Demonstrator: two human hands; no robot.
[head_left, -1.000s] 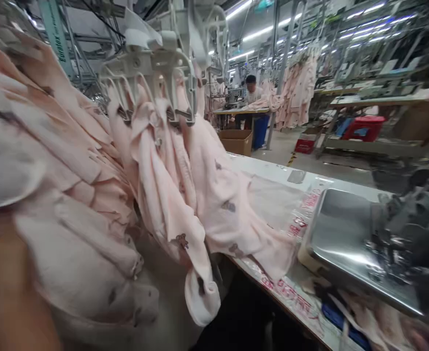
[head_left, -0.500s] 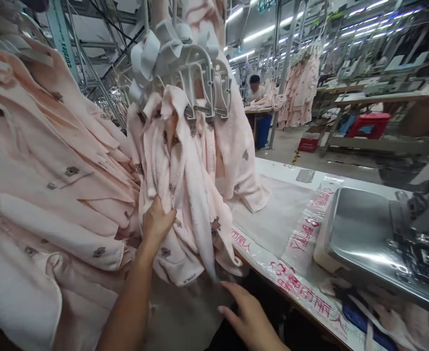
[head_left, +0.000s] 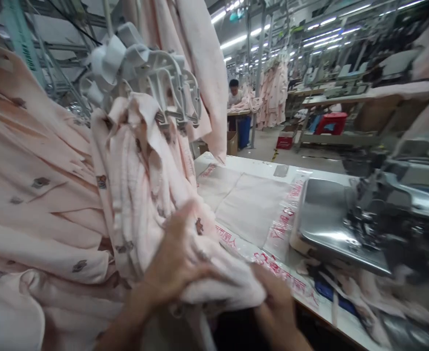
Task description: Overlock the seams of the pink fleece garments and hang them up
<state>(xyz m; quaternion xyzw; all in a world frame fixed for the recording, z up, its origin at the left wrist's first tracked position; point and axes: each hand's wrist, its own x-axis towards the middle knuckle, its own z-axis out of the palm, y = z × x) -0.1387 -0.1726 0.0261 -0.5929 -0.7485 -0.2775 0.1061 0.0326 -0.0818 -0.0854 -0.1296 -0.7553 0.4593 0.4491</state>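
Observation:
A bundle of pale pink printed fabric pieces (head_left: 134,195) hangs from white plastic clip hangers (head_left: 166,92) in front of me. The lower part of one pink fabric piece (head_left: 225,278) is drawn out to the right between my hands. My left hand (head_left: 174,263), smeared by motion, grips this cloth near the bundle, its thumb lying across the front. At the cloth's right end, my right hand (head_left: 276,302) is closed on the edge; the fabric partly hides its fingertips.
More pink pieces (head_left: 35,209) hang at the left. A white worktable (head_left: 261,163) with plastic-covered sheeting lies to the right, bearing a metal-plated sewing machine (head_left: 331,219) and fabric scraps (head_left: 367,292). Farther back are a red stool (head_left: 331,123) and a person (head_left: 234,95) at a table.
My right hand has moved up and right and taken hold of the cloth. The hanging piece's lower end is pulled rightward. My left hand has shifted lower, and the view has turned right.

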